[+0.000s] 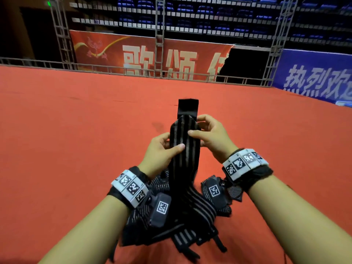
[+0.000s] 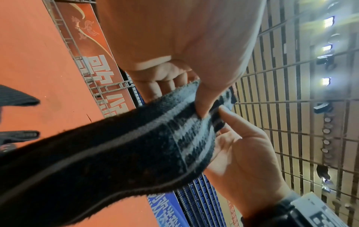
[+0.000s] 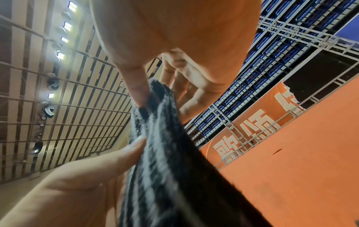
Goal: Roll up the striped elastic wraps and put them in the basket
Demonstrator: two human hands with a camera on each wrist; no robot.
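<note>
Nearest the camera, below both wrists, a loose heap of black elastic wraps with grey stripes lies on the orange-red carpeted floor. Each forearm carries a grey wrist band with black-and-white square markers, and a dark camera module hangs beneath each band, over the heap.

One long black elastic wrap with thin grey lengthwise stripes rises out of the heap and runs up between the two hands. The left hand grips its left edge: the thumb lies across the striped face, and the fingers are curled behind the fabric. The right hand pinches the upper section from the right, thumb on the front face and fingers curled round the far side. The left wrist view shows the striped end folded over and pinched between thumb and fingers; the right wrist view shows the same wrap clamped under the right thumb, with the left hand bearing on it from below.

Above the right hand, a plain black end tab of the wrap stands upright past the fingertips.

Beyond the hands, the floor extends to a grey metal truss rail. Behind it hang a red banner with pale characters and, to the right, a blue banner. Rows of blue seats fill the background.
</note>
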